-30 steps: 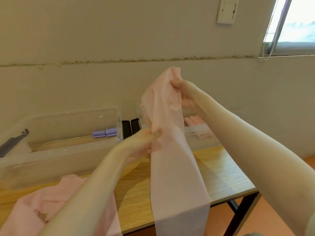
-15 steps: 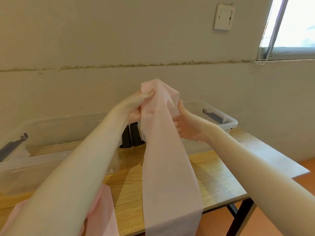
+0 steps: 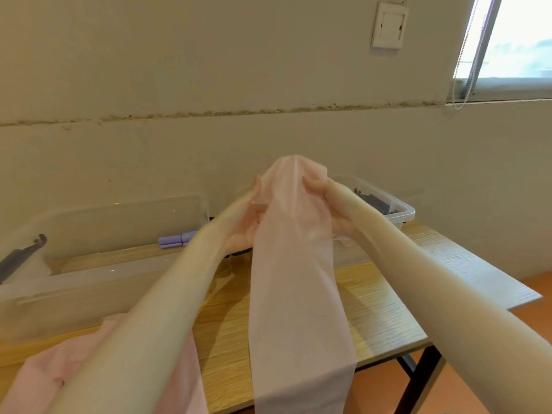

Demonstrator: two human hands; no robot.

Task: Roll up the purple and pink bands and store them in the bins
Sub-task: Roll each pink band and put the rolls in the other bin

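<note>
A long pale pink band (image 3: pixel 295 294) hangs from both hands and drops past the front edge of the wooden table (image 3: pixel 379 312). My left hand (image 3: pixel 249 222) grips its top end from the left, partly hidden behind the cloth. My right hand (image 3: pixel 327 201) holds the same end from the right, fingers curled over the fabric. Both hands are raised above the gap between two clear bins. The left bin (image 3: pixel 98 276) holds rolled purple bands (image 3: pixel 174 241). The right bin (image 3: pixel 397 210) is mostly hidden by my right arm.
More pink bands (image 3: pixel 44 375) lie heaped at the table's front left, under my left forearm. A dark latch (image 3: pixel 21 256) sits on the left bin's end. The wall stands close behind the bins. Orange floor and a black table leg (image 3: pixel 418 380) show at the right.
Both hands have come together at the top end of the pink band. My right hand rose from the band's side to its top, and the band now hangs lower in view.
</note>
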